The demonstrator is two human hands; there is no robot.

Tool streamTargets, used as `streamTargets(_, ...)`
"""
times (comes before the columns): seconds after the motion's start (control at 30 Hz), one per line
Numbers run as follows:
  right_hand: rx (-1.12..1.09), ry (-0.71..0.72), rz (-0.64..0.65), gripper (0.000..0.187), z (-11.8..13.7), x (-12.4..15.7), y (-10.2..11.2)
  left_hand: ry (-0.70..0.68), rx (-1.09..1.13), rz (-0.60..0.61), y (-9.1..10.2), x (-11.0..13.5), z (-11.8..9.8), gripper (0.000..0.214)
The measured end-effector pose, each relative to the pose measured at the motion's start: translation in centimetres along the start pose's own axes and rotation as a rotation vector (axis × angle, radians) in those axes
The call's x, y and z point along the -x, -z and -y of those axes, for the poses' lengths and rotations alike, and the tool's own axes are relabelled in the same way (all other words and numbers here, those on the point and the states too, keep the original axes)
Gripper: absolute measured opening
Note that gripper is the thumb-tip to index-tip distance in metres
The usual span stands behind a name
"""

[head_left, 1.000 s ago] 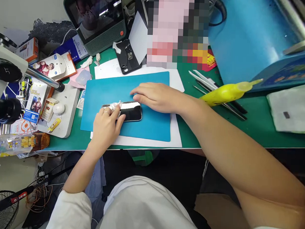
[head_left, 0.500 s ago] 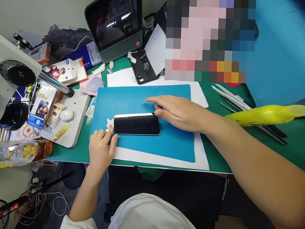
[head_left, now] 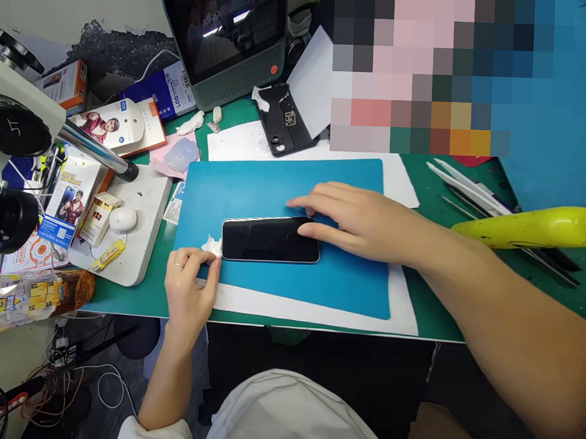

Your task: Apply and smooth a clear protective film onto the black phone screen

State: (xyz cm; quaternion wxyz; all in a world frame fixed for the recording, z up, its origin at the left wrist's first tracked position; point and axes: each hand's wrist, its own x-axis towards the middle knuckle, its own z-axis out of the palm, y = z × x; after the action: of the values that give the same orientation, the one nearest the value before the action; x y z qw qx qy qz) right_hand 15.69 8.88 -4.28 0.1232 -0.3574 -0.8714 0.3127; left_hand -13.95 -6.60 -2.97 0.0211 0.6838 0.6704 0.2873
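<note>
A smartphone (head_left: 271, 239) with a dark, glossy screen lies face up on the blue mat (head_left: 285, 181). By its left end sits a crumpled white tissue (head_left: 212, 246). My left hand (head_left: 191, 283), wearing a ring, pinches the tissue's lower part between thumb and fingertips, close to the phone's near left corner. Over the phone's right end is my right hand (head_left: 364, 222), with its fingers apart. Its thumb tip lies over the screen, and its index finger stretches past the far edge. Whether the other fingertips touch the phone is hard to tell.
A black phone case (head_left: 287, 133) lies behind the mat, near a tablet-like display (head_left: 231, 51). To the left are a microscope stand (head_left: 129, 239), small boxes and a drink bottle (head_left: 40, 294). Tweezers (head_left: 471, 187) and a yellow squeeze bottle (head_left: 528, 226) lie right.
My left fingers have closed into a pinch on the tissue. My right thumb has come from the phone's far right corner onto its screen. The camera view has shifted slightly.
</note>
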Motion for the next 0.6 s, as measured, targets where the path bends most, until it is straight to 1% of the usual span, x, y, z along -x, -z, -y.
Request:
streamTargets(0.17, 0.000, 0.057, -0.029, 0.065, -0.03, 0.01, -0.02, -0.040, 0.028, -0.012, 0.09, 0.01, -0.19, 0.007)
streamTargets(0.23, -0.001, 0.075, -0.039, 0.062, -0.14, 0.00, -0.03, -0.065, 0.039, -0.009, 0.07, 0.06, -0.23, 0.008)
streamTargets(0.3, -0.004, 0.080, -0.041, 0.060, -0.22, -0.03, -0.04, -0.080, 0.034, 0.017, 0.01, 0.08, -0.20, 0.012)
streamTargets(0.47, -0.015, 0.062, -0.022, 0.064, -0.03, -0.14, 0.18, -0.113, -0.021, 0.091, -0.23, -0.04, 0.22, 0.025)
streamTargets(0.6, -0.014, 0.067, -0.007, 0.065, 0.10, -0.11, 0.38, -0.148, -0.049, 0.173, -0.54, -0.12, 0.57, 0.044)
